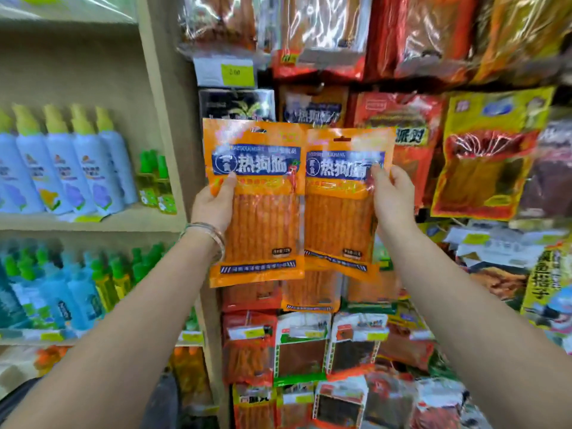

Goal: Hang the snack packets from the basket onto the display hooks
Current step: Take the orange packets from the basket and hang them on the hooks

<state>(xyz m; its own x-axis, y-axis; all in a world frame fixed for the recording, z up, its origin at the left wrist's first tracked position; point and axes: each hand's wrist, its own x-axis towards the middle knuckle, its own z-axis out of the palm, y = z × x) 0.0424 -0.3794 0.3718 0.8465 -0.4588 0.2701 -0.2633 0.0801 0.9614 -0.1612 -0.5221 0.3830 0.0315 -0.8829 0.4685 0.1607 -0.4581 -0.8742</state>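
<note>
I hold two orange snack packets with blue labels up in front of the hanging display. My left hand (213,205) grips the left packet (263,212) by its left edge, thumb on the front. My right hand (391,196) pinches the right packet (339,205) at its right edge. The right packet's left edge overlaps the left packet slightly. Each has a hang hole near the top. A matching orange packet (312,109) hangs on the display just behind and above them. The basket is out of view, and I cannot make out the hooks behind the packets.
Rows of red, orange and yellow snack packets (483,156) hang densely across the display on the right and below. A beige shelf unit (161,119) on the left holds blue spray bottles (62,168) and green bottles. A yellow price tag (236,72) sits above.
</note>
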